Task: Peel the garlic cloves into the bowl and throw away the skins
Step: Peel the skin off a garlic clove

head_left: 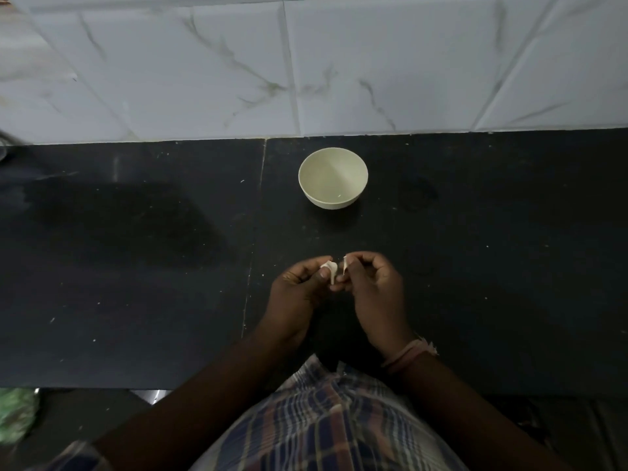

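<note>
A pale cream bowl (333, 178) stands on the black counter (136, 266), beyond my hands; I see no cloves inside it. My left hand (297, 290) pinches a small garlic clove (331, 271) with loose skin hanging from it. Close beside it, my right hand (373, 287) pinches a strip of pale garlic skin (345, 264) between thumb and fingers. The two hands almost touch, just above the counter and nearer to me than the bowl.
A white marble-patterned tiled wall (339, 62) rises behind the counter. A seam (253, 249) runs through the counter left of the bowl. Something green (17, 416) lies low at the left edge, below the counter's front edge. White specks dot the counter.
</note>
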The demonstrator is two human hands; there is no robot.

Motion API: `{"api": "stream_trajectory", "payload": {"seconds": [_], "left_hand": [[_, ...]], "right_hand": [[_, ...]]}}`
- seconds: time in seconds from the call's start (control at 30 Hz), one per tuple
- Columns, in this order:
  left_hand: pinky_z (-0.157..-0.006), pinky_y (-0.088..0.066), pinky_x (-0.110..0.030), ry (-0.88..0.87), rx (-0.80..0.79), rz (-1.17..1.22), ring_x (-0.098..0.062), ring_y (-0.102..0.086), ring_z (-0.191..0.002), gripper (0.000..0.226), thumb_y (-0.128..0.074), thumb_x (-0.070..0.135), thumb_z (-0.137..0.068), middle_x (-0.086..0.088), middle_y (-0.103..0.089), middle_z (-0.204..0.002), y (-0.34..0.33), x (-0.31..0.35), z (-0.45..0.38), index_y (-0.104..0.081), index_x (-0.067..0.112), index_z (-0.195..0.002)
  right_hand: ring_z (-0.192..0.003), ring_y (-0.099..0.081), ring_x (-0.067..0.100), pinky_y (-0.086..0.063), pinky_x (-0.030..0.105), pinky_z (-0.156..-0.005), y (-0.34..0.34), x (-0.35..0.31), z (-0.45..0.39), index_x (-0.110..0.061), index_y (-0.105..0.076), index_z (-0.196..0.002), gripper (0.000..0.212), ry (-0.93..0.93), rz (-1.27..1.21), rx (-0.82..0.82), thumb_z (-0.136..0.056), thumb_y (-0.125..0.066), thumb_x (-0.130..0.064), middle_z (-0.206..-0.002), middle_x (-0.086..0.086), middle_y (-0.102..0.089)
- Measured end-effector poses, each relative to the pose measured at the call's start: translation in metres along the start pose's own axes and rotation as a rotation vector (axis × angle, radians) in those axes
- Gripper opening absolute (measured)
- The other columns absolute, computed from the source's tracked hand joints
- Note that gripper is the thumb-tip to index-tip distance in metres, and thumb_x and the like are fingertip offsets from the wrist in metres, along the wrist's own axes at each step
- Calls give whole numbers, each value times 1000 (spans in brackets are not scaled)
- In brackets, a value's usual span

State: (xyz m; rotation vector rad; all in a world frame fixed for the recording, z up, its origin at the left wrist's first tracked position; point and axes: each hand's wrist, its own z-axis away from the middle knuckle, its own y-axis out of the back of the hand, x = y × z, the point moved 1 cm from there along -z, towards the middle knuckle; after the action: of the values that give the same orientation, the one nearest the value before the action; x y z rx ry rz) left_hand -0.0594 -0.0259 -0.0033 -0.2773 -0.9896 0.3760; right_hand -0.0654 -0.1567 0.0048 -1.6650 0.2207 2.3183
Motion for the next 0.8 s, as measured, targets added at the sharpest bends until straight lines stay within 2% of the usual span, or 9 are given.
{"api": "stream_trajectory", "payload": {"seconds": [0.1,0.2,0.3,0.5,0.57,0.7,0.8], "left_hand": [[-77,-59,-26,59,-20,58,-17,-73,-93,21,-57,-2,-97,-10,-77,-104,13,0,-3,-72,6,-109],[-78,-60,-25,99,-63,90,-18,-72,-94,21,-56,-4,-97,-9,-76,-103,25,5,-6,-71,3,-110],[-80,-60,-26,110,-91,108,-18,-72,-96,22,-55,-5,-97,-9,-76,-103,31,7,-8,-70,2,-112],[-81,-60,-25,152,-127,75,-16,-73,-96,26,-52,-9,-98,-8,-76,-105,28,-1,-12,-70,3,-112],[-80,-59,-24,155,-133,57,-15,-72,-99,26,-52,-8,-98,-8,-76,-108,25,-3,-14,-70,4,-112],[-80,-59,-24,154,-130,13,-14,-73,-98,22,-55,0,-100,-5,-77,-108,23,-6,-14,-72,8,-111],[-81,-58,-24,169,-162,-10,-16,-74,-99,23,-53,5,-102,-8,-76,-112,22,-5,-12,-71,6,-115]], "right_hand": [[-67,-71,13,-60,31,-67,5,17,-13,-5,-67,-104,10,-137,-97,127,-100,-61,-11,-90,15,-72],[-72,-73,15,-60,33,-76,11,41,-19,0,-67,-111,15,-216,-18,164,-99,-61,-6,-93,15,-72],[-82,-74,21,-60,31,-80,11,53,-18,-3,-67,-113,16,-191,104,191,-99,-60,-5,-96,15,-74],[-73,-73,22,-55,20,-58,20,63,-24,-7,-70,-104,10,-136,261,243,-97,-64,-9,-95,12,-74],[-72,-72,20,-54,17,-57,22,63,-23,-9,-70,-103,8,-108,316,220,-97,-65,-11,-96,10,-74],[-95,-69,10,-57,26,-82,21,52,-13,-24,-70,-109,15,89,502,88,-99,-62,-17,-107,-7,-70],[-102,-65,3,-52,19,-90,14,34,-4,-22,-73,-113,20,301,518,-65,-98,-62,-14,-112,-11,-68]]}}
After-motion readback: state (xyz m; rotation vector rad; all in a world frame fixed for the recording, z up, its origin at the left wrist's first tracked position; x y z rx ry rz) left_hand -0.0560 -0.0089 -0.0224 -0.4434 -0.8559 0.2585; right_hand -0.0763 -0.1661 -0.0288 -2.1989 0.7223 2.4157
